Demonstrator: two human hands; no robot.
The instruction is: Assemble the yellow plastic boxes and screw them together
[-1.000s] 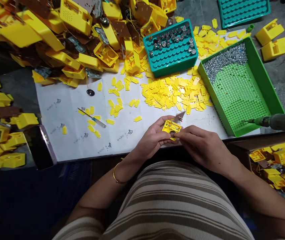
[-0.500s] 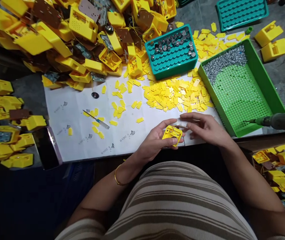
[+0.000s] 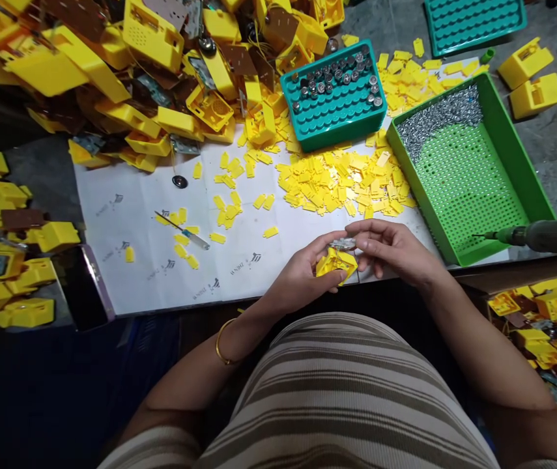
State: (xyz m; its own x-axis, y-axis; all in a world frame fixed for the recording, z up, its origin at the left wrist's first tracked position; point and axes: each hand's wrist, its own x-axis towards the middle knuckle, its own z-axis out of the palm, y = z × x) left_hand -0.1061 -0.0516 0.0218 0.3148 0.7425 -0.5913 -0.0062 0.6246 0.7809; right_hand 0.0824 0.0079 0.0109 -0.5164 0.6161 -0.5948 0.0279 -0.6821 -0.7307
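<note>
My left hand is closed around a yellow plastic housing, its hollow side facing up, at the table's front edge. Between the fingers and thumb of my right hand is a flat grey plate, held just above the far side of the housing. What lies inside the housing is too small to make out. Beyond both hands spreads a heap of small yellow plastic tabs on the white paper.
A green basket with many screws stands right, a power screwdriver reaching over it. Behind the tabs is a teal tray of small metal parts. Yellow housings pile up back left; a screwdriver and phone lie left.
The grey plate has come up into clear view over the housing, pinched by my right hand. The housing has tilted in my left hand. The whole view has shifted slightly.
</note>
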